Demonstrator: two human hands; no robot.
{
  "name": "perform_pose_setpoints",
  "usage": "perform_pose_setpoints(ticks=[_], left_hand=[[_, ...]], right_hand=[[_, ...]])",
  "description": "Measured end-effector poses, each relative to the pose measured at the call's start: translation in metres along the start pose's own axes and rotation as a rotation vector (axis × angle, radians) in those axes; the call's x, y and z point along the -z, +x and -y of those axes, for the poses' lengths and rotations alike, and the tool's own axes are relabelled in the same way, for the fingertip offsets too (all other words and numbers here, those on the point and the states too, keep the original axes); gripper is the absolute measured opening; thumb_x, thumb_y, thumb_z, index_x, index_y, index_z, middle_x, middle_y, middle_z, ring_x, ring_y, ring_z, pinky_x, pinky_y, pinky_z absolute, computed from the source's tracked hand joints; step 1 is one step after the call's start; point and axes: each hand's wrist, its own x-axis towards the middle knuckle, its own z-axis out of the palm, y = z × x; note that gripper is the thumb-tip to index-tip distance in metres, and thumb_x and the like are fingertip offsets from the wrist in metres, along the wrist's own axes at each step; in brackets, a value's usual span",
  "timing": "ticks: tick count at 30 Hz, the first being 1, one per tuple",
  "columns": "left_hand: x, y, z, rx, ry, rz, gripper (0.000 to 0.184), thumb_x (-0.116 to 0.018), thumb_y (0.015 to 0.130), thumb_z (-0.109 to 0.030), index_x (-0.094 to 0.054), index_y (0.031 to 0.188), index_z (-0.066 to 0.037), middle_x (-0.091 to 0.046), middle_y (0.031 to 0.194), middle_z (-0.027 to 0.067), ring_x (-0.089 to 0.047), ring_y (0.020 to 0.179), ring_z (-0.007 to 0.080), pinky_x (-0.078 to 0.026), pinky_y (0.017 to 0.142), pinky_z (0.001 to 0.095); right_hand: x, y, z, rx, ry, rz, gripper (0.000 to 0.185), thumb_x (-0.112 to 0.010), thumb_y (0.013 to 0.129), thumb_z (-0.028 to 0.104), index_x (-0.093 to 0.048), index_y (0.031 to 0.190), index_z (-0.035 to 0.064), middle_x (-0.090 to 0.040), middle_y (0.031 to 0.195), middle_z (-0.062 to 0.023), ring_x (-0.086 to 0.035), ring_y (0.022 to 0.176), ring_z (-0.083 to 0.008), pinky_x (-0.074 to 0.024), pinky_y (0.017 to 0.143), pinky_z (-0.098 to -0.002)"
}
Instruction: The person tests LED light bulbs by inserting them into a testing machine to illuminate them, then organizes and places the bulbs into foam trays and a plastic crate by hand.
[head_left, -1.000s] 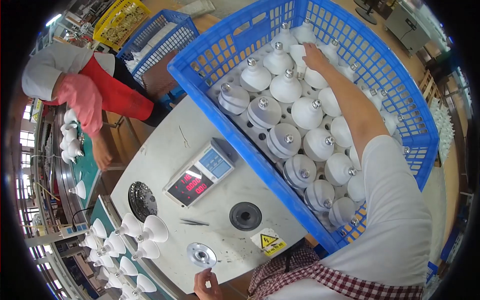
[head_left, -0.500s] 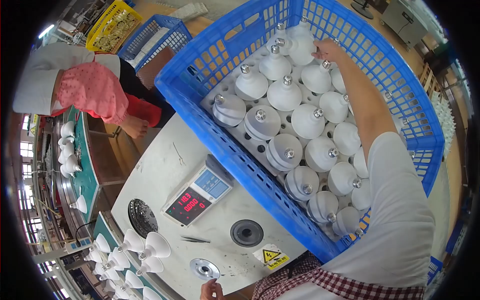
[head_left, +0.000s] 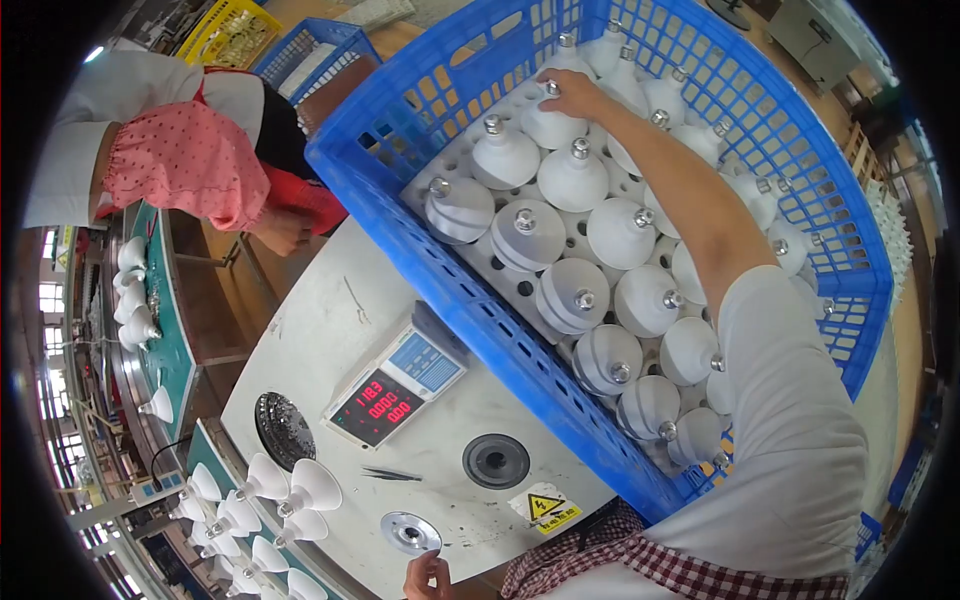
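My right hand (head_left: 568,95) reaches into the blue crate (head_left: 430,240), its fingers round the metal cap of a white bulb (head_left: 552,125) near the back left. Other white bulbs (head_left: 573,183) stand cap up around it on a perforated white tray. At the table's front edge my left hand (head_left: 428,576) is curled, fingertips beside the silver disc (head_left: 409,533); whether it grips anything is hidden. A black round socket (head_left: 496,461) lies in the tabletop to the right of the disc.
A meter with red digits (head_left: 372,408) stands mid-table, tweezers (head_left: 390,474) below it. A dark round recess (head_left: 285,430) is at the left. More white bulbs (head_left: 315,487) stand beyond the left edge. A co-worker's arm (head_left: 190,165) is at the upper left.
My right hand has moved left within the crate, from the bulbs at the back to another bulb's cap. The co-worker's hand has moved up and right, towards the red apron.
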Motion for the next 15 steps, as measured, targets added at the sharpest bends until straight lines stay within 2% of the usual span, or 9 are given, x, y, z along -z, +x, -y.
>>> perform_pose_setpoints(ticks=[1, 2, 4, 9, 11, 15], left_hand=[[0.001, 0.000, -0.005, 0.022, 0.023, -0.001, 0.019, -0.055, 0.079, -0.004, -0.057, 0.098, -0.001, -0.056, 0.071, 0.0057, -0.050, 0.062, 0.0111, -0.042, 0.054, 0.0239], [0.003, 0.000, -0.011, 0.032, 0.029, -0.012, 0.019, -0.055, 0.079, -0.004, -0.057, 0.098, -0.001, -0.056, 0.071, 0.0057, -0.050, 0.062, 0.0111, -0.042, 0.054, 0.0239], [0.007, -0.002, -0.021, 0.010, 0.042, -0.029, 0.019, -0.055, 0.079, -0.005, -0.058, 0.097, -0.001, -0.057, 0.072, 0.0073, -0.051, 0.061, 0.0127, -0.043, 0.055, 0.0248], [0.003, 0.002, -0.023, 0.071, 0.031, -0.018, 0.018, -0.056, 0.080, -0.008, -0.058, 0.096, -0.002, -0.059, 0.074, 0.0089, -0.053, 0.061, 0.0147, -0.044, 0.056, 0.0257], [0.000, 0.004, -0.026, 0.065, 0.029, -0.018, 0.018, -0.055, 0.080, -0.009, -0.058, 0.096, -0.002, -0.059, 0.075, 0.0091, -0.053, 0.062, 0.0150, -0.044, 0.056, 0.0258], [-0.006, 0.002, -0.013, 0.026, -0.063, 0.000, 0.019, -0.055, 0.081, -0.010, -0.058, 0.098, -0.002, -0.059, 0.076, 0.0091, -0.054, 0.062, 0.0153, -0.044, 0.057, 0.0266]], right_hand=[[-0.011, 0.009, -0.003, -0.028, -0.029, 0.117, 0.036, -0.065, 0.067, 0.015, -0.055, 0.102, 0.0100, -0.057, 0.099, -0.0137, -0.054, 0.094, -0.0299, -0.0451, 0.078, -0.0382], [-0.014, 0.011, 0.004, -0.020, -0.016, 0.120, 0.036, -0.065, 0.067, 0.015, -0.055, 0.102, 0.0100, -0.057, 0.099, -0.0137, -0.054, 0.094, -0.0299, -0.0451, 0.078, -0.0382], [-0.010, 0.006, 0.016, -0.072, 0.008, 0.002, 0.022, -0.063, 0.069, 0.014, -0.059, 0.090, 0.0083, -0.061, 0.086, -0.0129, -0.058, 0.083, -0.0301, -0.0451, 0.076, -0.0392], [-0.009, 0.009, 0.023, -0.099, 0.075, -0.045, 0.020, -0.062, 0.070, 0.014, -0.060, 0.088, 0.0072, -0.060, 0.089, -0.0140, -0.058, 0.084, -0.0303, -0.0449, 0.075, -0.0385], [-0.012, 0.011, 0.022, -0.074, 0.080, -0.132, 0.018, -0.061, 0.071, 0.014, -0.060, 0.087, 0.0059, -0.061, 0.086, -0.0145, -0.057, 0.083, -0.0306, -0.0447, 0.077, -0.0378], [-0.024, 0.029, 0.042, -0.051, -0.053, -0.064, 0.023, -0.061, 0.071, 0.013, -0.057, 0.093, 0.0068, -0.059, 0.094, -0.0152, -0.057, 0.085, -0.0309, -0.0447, 0.078, -0.0380]])
